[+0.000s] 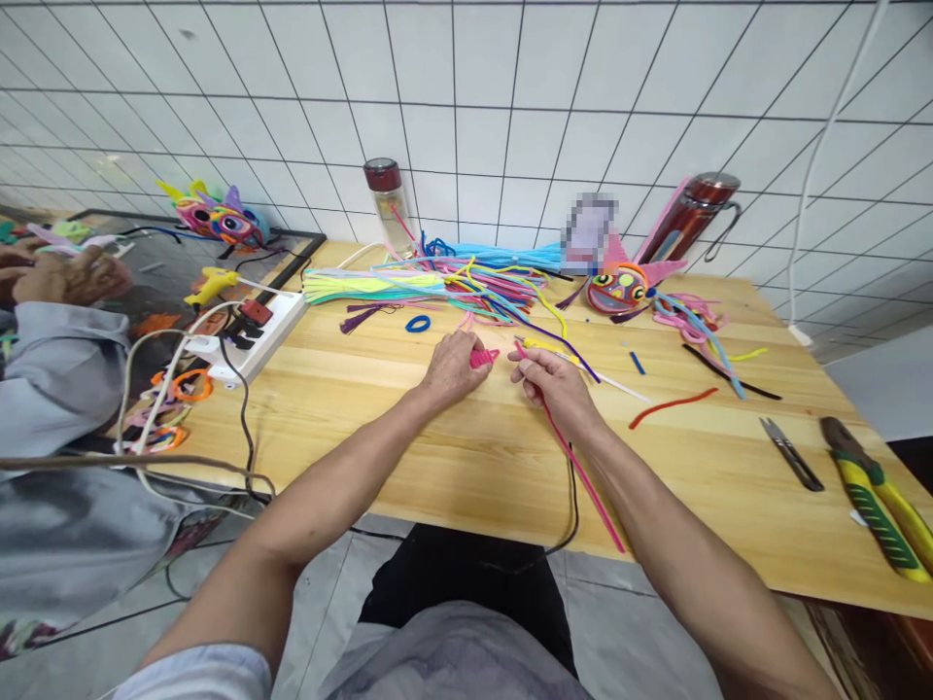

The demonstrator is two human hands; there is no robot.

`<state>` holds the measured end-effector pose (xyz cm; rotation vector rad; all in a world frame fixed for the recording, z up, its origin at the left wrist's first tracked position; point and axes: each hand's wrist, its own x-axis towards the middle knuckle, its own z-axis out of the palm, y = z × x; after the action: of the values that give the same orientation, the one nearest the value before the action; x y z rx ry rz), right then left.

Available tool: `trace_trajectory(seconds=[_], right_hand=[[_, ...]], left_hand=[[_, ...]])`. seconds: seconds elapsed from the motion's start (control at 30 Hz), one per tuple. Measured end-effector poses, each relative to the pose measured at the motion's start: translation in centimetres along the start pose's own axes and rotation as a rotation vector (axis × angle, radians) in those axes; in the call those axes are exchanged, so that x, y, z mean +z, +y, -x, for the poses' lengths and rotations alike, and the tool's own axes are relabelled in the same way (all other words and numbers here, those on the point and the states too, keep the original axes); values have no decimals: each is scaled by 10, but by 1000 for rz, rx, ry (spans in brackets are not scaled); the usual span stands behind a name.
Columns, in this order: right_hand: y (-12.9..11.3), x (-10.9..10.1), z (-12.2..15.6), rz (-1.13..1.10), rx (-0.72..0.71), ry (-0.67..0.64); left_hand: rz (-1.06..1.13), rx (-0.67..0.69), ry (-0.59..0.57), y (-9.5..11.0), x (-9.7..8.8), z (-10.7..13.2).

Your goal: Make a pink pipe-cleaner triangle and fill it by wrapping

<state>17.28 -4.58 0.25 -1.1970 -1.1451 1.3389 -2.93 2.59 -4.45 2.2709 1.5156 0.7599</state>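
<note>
My left hand rests on the wooden table with its fingers closed round a small coiled pink pipe-cleaner piece. My right hand is closed in a pinch on a long pink pipe cleaner that trails back over the table's near edge. A yellow glue gun with a white stick lies just beyond my right hand. The two hands are a few centimetres apart.
A heap of coloured pipe cleaners and a finished fish-like figure lie at the back. Snips and a yellow-green knife lie at right. A power strip with cables sits left, beside another person's sleeve.
</note>
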Motion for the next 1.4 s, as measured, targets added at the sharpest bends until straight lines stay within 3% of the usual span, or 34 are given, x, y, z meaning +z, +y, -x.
trace_trajectory(seconds=[0.2,0.33,0.43,0.73,1.03,1.17,1.27,1.4], right_hand=[[-1,0,1,0,-54,39],[-2,0,2,-15,-89,71],[-2,0,2,-10,-117,95],[-3,0,7,133,-178,144],[-9,0,8,312,-409,86],[-11,1,9,367,-437,91],[-11,0,9,364,-374,135],[-8,-2,7,345,-292,215]], left_hand=[[620,-110,44,9,-7,1],[1109,-203,-23,19,-13,0],[1272,-263,-63,26,-19,2],[1399,-312,-162,42,-30,11],[1511,-395,-512,45,-33,14],[1516,-410,-602,44,-29,15],[1475,-386,-574,43,-27,16],[1404,-307,-405,44,-25,17]])
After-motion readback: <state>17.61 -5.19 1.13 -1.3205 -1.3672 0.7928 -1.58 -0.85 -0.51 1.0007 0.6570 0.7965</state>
